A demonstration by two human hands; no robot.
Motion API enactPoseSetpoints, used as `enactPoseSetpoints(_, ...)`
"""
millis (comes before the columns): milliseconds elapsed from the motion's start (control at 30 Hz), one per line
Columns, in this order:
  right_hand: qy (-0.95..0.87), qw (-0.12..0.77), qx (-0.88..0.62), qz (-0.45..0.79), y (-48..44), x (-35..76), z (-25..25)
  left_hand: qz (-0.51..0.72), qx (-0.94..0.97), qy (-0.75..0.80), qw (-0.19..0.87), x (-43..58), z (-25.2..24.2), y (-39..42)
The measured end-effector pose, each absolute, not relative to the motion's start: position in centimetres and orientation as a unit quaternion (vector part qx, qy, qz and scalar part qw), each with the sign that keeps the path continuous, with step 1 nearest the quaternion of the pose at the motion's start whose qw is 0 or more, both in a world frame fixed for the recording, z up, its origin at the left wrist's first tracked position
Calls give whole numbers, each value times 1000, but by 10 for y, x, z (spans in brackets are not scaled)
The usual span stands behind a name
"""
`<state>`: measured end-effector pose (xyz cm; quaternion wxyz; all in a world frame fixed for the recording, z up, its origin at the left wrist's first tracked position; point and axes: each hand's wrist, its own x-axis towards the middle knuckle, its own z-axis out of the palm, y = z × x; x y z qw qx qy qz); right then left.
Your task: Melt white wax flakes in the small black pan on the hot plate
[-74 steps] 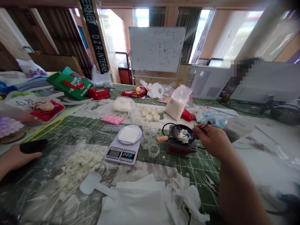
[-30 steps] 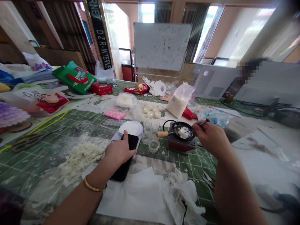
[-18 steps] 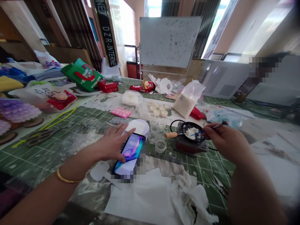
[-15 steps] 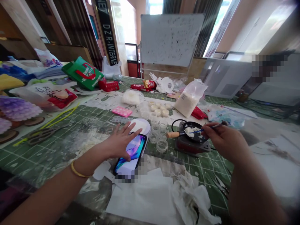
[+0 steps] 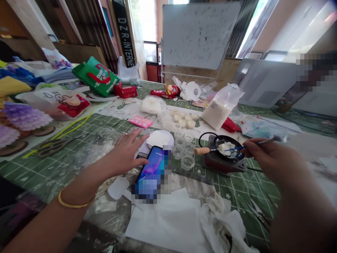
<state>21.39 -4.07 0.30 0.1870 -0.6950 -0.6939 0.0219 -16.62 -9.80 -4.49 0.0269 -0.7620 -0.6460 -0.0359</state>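
Observation:
My left hand [image 5: 129, 151] is open, fingers spread, at the left edge of a lit smartphone [image 5: 152, 168]; its thumb reaches the screen's edge, though I cannot tell whether it touches. Just behind the phone is a round white kitchen scale [image 5: 170, 138]. My right hand [image 5: 256, 151] pinches a thin blue-handled stirring tool [image 5: 237, 148], whose tip lies among white lumps [image 5: 226, 147] in a small black frying pan [image 5: 238, 157]. The pan has a wooden handle [image 5: 202, 150] and sits on a small electric hot plate [image 5: 223, 167].
Clear plastic cups [image 5: 187, 162] stand between phone and pan, with several cream-filled cups [image 5: 184, 119] behind. A bag of white granules [image 5: 219, 110] leans farther back. A white scoop [image 5: 118, 188], paper sheets [image 5: 165, 221], crumpled tissue [image 5: 223, 221] and scissors [image 5: 52, 146] lie around.
My left hand has drawn back left from over the phone, and the screen's picture has changed. The view has shifted slightly. My right hand still holds the tool in the pan.

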Motion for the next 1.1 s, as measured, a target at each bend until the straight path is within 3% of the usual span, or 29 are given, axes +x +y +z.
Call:
enactPoseSetpoints(433,-694,189,-694,3,-42,213,3,9,-746,-664,50,-159,-82,-102)
enactPoseSetpoints(700,-709,196,-678,3,-42,216,1,12,-761,-649,-2,-148,-72,-107)
enactPoseSetpoints(1100,-703,195,-683,11,-43,215,2,39,-779,-625,40,-120,-78,-96)
